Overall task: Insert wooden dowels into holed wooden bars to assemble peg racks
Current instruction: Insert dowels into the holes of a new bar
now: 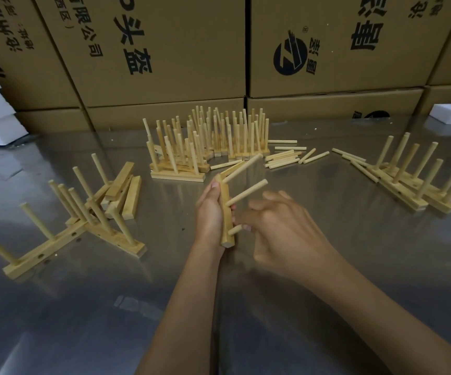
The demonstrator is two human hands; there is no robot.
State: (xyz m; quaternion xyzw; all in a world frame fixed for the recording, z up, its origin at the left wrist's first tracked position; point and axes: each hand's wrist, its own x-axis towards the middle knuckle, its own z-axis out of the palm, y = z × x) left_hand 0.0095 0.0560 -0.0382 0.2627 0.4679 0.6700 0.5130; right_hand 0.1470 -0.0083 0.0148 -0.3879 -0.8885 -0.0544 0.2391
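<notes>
- Cardboard boxes [164, 50]: stacked wall across the top of the frame, printed lettering.
- Bench [83, 307]: reflective metal surface, fills the lower two thirds of the frame.
- Finished peg racks [213, 136]: dense cluster, centre top of the bench; pegs upright. Judged complete.
- Part-filled racks, left [64, 236]: lying in the left of the frame, empty holes visible; plain bars [127, 193] piled just behind. Judged still to do.
- Racks, right [414, 185]: group at right edge, pegs tilted; completeness cannot be told.
- Loose dowels [284, 158]: scattered right of the central cluster; stock remains.
- Left hand [209, 215]: centre frame, wrapped round a holed bar [226, 212] held upright off the bench; two dowels [248, 192] already seated and jutting right.
- Right hand [281, 228]: blurred, fingers pinching a third dowel [236, 229] at the bar's lower hole; insertion judged under way, depth unclear.
</notes>
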